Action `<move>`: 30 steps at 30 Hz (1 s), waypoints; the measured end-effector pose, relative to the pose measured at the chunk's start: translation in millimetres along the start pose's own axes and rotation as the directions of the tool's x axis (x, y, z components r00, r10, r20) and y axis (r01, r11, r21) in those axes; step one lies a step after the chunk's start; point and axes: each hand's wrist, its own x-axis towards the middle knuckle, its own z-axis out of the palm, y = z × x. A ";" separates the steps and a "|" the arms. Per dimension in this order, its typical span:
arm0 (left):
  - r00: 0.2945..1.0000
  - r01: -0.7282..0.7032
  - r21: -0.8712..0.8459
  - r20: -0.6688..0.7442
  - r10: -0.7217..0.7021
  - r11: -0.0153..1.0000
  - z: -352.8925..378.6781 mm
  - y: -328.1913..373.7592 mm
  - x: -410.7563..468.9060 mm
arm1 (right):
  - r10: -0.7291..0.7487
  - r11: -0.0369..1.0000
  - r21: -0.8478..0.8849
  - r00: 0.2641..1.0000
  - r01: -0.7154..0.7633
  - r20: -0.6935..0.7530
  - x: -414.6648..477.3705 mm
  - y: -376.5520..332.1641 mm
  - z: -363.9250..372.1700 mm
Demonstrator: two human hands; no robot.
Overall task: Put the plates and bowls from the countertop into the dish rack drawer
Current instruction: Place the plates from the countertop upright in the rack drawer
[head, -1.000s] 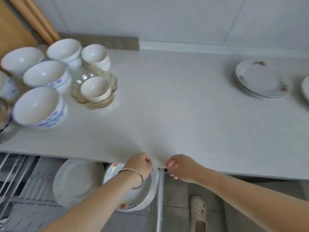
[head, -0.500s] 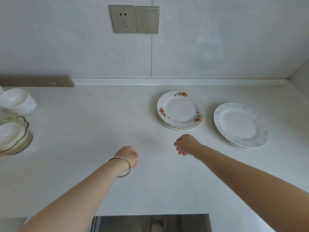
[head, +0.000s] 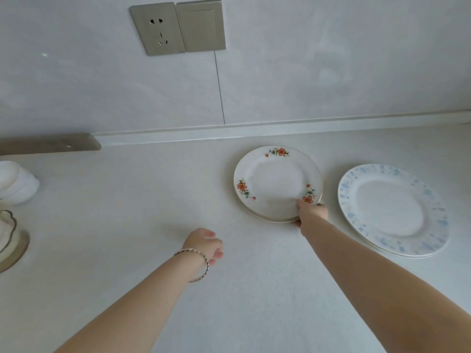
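Note:
A small stack of white plates with red flowers [head: 274, 180] lies on the white countertop [head: 142, 200] near the back wall. My right hand [head: 311, 212] pinches the near right rim of the top flowered plate, thumb on top. To the right lies a larger stack of white plates with blue speckles [head: 390, 208]. My left hand [head: 206, 244], with a bracelet on the wrist, hovers over the counter left of the flowered plates, fingers loosely curled and holding nothing. The dish rack drawer is out of view.
At the far left edge stand white bowls [head: 15, 182] and a glass dish with a scalloped rim [head: 10, 235]. A wall socket and switch [head: 178, 28] sit on the tiled wall above. A grey strip [head: 48, 143] runs along the back left.
My right hand has reached forward from mid-counter to the flowered plates and taken the top plate's rim. My left hand moved slightly forward and its fist loosened. The view shifted up from the drawer.

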 end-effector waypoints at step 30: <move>0.989 -0.008 -0.530 0.122 0.085 0.848 -133.6 -116.9 -52.2 | -0.429 0.771 -0.188 0.715 0.609 0.552 -193.8 82.8 16.0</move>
